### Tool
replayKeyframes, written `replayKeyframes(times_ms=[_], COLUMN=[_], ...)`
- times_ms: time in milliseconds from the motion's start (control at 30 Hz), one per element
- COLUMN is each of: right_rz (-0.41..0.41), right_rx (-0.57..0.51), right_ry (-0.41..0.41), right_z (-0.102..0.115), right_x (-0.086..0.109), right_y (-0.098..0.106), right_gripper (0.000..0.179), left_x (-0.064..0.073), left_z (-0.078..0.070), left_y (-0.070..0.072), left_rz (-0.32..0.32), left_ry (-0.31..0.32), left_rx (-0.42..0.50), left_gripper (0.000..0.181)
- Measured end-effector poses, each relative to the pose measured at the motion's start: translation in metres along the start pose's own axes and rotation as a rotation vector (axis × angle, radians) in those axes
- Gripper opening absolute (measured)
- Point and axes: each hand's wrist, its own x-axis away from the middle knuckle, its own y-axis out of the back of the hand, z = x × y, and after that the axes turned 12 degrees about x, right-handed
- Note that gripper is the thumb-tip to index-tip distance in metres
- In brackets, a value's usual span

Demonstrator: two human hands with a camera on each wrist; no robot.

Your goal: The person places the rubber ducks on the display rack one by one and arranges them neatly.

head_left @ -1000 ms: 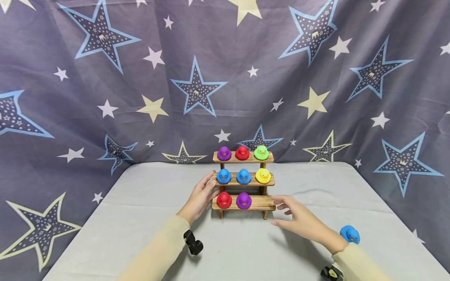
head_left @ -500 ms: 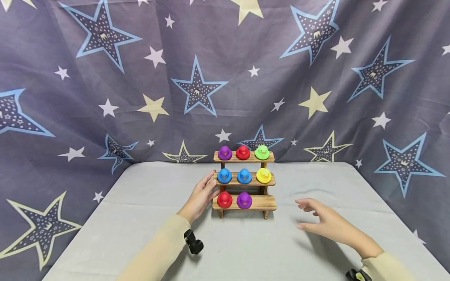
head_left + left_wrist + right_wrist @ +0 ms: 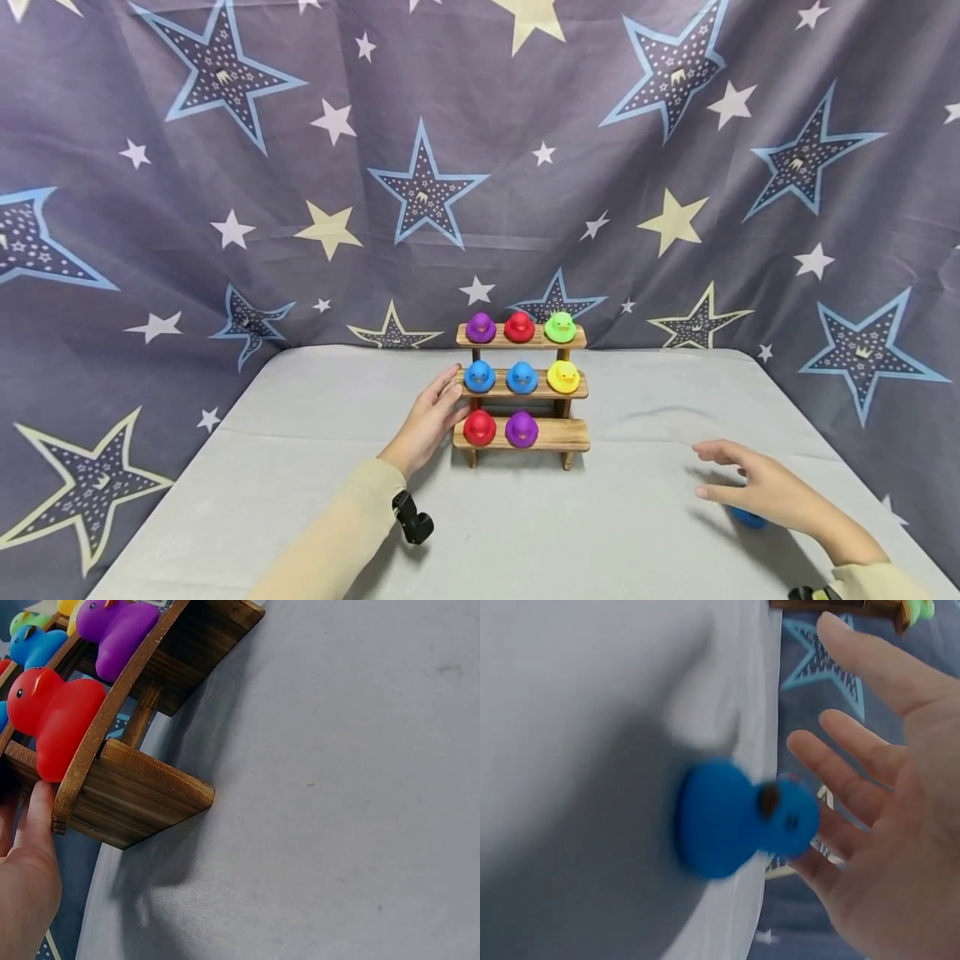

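Note:
A three-tier wooden display stand (image 3: 558,433) holds rubber ducks. My left hand (image 3: 426,421) rests against its left end with fairly straight fingers; in the left wrist view, the thumb (image 3: 36,825) touches the lower board beside a red duck (image 3: 64,720). My right hand (image 3: 780,492) hovers above a blue rubber duck (image 3: 748,518) on the table, partly hiding it. In the right wrist view, that blue duck (image 3: 720,817) stands in front of the spread fingers and palm, apparently not gripped.
On the top tier sit purple, red and green ducks (image 3: 560,327). Two blue ducks and a yellow duck (image 3: 563,377) fill the middle one. Below are a red duck and a purple duck (image 3: 521,429). A star-patterned curtain (image 3: 420,275) hangs behind the grey table (image 3: 300,467).
My right hand has moved away from the stand's right end, rightward and towards me, until over the blue duck. The left hand has stayed at the stand.

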Motion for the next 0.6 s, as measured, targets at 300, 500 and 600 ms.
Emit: replayKeyframes(times_ms=[300,500,600], right_rz=[0.019,0.022,0.004], right_rx=[0.046,0.012,0.021], right_ry=[0.028,0.081,0.098], right_z=[-0.034,-0.046,-0.048], right_x=[0.021,0.029,0.032], right_y=[0.000,0.000,0.000], right_gripper=[0.046,0.047,0.050], left_x=[0.001,-0.001,0.000], left_z=[-0.002,-0.001,-0.001], left_y=[-0.001,-0.001,0.000], left_rz=[-0.004,-0.004,-0.007], left_ry=[0.003,0.006,0.004], left_rx=[0.000,-0.007,-0.005], left_gripper=[0.056,0.056,0.055])
